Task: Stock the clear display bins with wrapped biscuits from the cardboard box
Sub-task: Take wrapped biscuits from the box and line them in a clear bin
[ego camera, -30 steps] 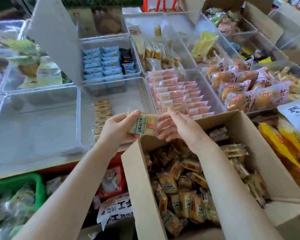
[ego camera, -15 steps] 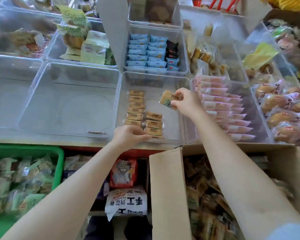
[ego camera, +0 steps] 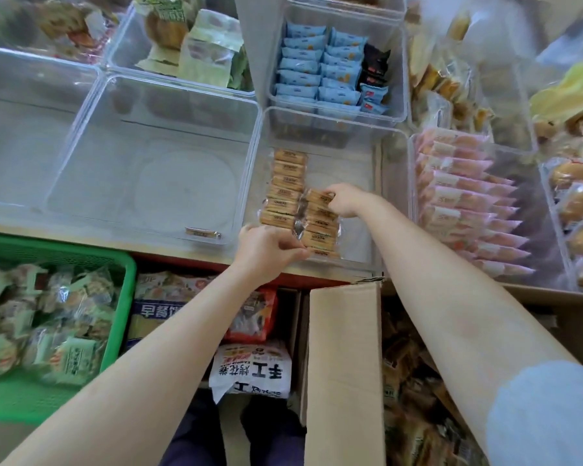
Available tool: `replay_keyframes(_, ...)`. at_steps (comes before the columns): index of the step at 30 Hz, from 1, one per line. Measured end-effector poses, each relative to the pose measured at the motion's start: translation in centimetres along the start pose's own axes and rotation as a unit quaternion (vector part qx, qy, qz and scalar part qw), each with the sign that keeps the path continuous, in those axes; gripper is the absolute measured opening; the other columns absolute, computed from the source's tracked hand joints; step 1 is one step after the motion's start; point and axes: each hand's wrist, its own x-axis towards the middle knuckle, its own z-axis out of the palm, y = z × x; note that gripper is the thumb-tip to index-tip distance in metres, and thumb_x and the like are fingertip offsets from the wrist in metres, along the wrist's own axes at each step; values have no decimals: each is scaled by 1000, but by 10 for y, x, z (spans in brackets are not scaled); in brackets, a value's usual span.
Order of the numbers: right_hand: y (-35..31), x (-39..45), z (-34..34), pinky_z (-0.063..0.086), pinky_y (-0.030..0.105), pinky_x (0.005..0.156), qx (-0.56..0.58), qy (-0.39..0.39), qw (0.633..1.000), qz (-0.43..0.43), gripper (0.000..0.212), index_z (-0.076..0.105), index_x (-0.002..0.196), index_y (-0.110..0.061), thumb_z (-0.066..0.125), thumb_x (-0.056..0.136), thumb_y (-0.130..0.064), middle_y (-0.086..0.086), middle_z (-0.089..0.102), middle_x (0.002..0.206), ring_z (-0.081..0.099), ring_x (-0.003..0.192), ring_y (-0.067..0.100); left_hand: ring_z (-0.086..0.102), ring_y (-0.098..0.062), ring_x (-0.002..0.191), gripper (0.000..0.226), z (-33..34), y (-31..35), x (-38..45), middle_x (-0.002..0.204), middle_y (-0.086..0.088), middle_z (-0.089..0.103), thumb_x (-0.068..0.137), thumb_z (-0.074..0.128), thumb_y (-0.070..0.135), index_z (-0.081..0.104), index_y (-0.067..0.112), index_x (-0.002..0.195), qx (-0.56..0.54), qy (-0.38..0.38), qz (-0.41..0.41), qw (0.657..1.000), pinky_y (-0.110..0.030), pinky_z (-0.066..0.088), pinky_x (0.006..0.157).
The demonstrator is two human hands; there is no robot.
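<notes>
two rows of wrapped biscuits point(ego camera: 285, 190) stand on edge in the clear display bin point(ego camera: 377, 210), hard against its left wall and running toward its near wall; right hand point(ego camera: 345, 200) pinches the far pack of the second row point(ego camera: 318, 196), grip narrow, fingers curled on the wrapper end; left hand point(ego camera: 266, 248) sits at the bin's near wall, fingertips pinched on the near end of that row, seems to brace it; cardboard box point(ego camera: 344, 358) is below the bin, flap up, loose packs inside at right; judgement: packs are light, film is slick and crinkly, biscuit inside stiff but brittle, so pinch across the short edges or the crimped seal, not flat on the face; squeeze gently, rows tip easily if the end pack lets go; right half of bin bare; one stray pack point(ego camera: 202, 233) lies in the bin to the left
</notes>
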Motion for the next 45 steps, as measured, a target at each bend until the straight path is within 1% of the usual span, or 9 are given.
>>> replay_keyframes(4,4,-47,-11,42,33,100,122,54,991,-17,40,55,142,-16,44,103,-16,5,56,141,52,128,25,64,-9,89,11,-4,4,0,75,22,65,81,77,47,77,36,81,27,-36,-36,998,-43,45,101)
replay_keyframes(9,24,-142,0,40,14,78,302,233,920,-85,24,68,118,-16,48,103,-17,-1,62,116,56,108,11,64,-15,103,16,-4,41,-3,97,9,69,95,64,33,75,22,101,-89,-67,-106,988,-31,50,86)
replay_keyframes(15,99,-245,45,43,12,77,352,520,777,37,21,69,90,-10,50,92,-1,-3,65,91,57,88,8,61,-12,103,24,40,154,-32,108,7,69,100,55,32,72,25,115,-73,-71,74,992,-34,50,92)
replay_keyframes(20,185,-277,91,38,32,88,288,445,809,256,19,67,103,-9,53,91,-9,10,58,110,52,108,30,31,-24,143,61,97,207,-52,156,-6,39,100,55,36,33,21,154,111,-145,197,963,-34,26,114)
replay_keyframes(23,226,-289,117,37,44,103,215,347,827,385,35,58,127,-12,58,93,-22,15,46,136,41,128,36,28,-29,145,76,130,202,-54,158,-8,34,96,55,44,19,22,158,211,-162,213,940,-43,17,120)
replay_keyframes(30,263,-295,149,33,52,110,262,198,848,416,77,34,152,-24,61,90,-61,14,24,157,28,140,42,22,-29,146,85,147,191,-50,158,-4,29,91,56,47,11,24,159,265,-121,238,927,-47,8,122)
replay_keyframes(36,255,-305,130,43,44,107,370,165,871,279,72,48,146,-28,70,83,-54,8,44,145,48,131,32,20,-25,149,82,140,196,-51,162,-1,27,92,58,47,14,30,159,239,-156,213,935,-45,6,123)
replay_keyframes(41,204,-332,91,47,36,72,772,123,623,11,52,62,136,-24,40,101,-56,17,66,128,65,105,31,49,-11,131,36,100,224,-55,136,12,56,97,62,34,59,33,133,-84,-244,81,963,-31,35,110)
replay_keyframes(45,166,-327,55,42,35,59,731,73,676,-55,71,63,130,-14,29,99,-68,32,65,115,61,90,43,67,-8,109,37,67,230,-61,117,6,72,92,71,33,66,24,127,-238,-294,78,923,-30,53,97)
